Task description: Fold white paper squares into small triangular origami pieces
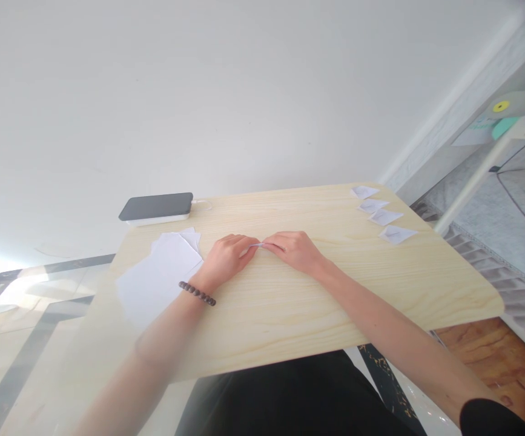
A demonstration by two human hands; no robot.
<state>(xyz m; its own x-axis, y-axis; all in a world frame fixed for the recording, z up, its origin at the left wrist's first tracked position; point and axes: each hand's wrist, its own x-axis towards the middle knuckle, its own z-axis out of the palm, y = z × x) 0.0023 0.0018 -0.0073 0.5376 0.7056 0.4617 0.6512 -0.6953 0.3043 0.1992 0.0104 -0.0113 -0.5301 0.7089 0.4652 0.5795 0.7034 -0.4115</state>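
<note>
Over the middle of the table, my left hand [229,259] and my right hand [297,249] meet at the fingertips. Both pinch a small piece of folded paper [260,244], of which only a thin white edge shows between the fingers. The rest of the paper is hidden by my hands. Beside my left forearm lies a loose stack of white paper sheets [155,275]. To the right of my right hand, several folded paper pieces [397,235] with pointed ends lie in a row.
A dark-screened phone [157,206] rests on a white block at the table's back left, with a white cable [204,204] attached. The pale wooden table [262,321] has a wall [244,109] behind it. A white pole [471,181] stands off its right side.
</note>
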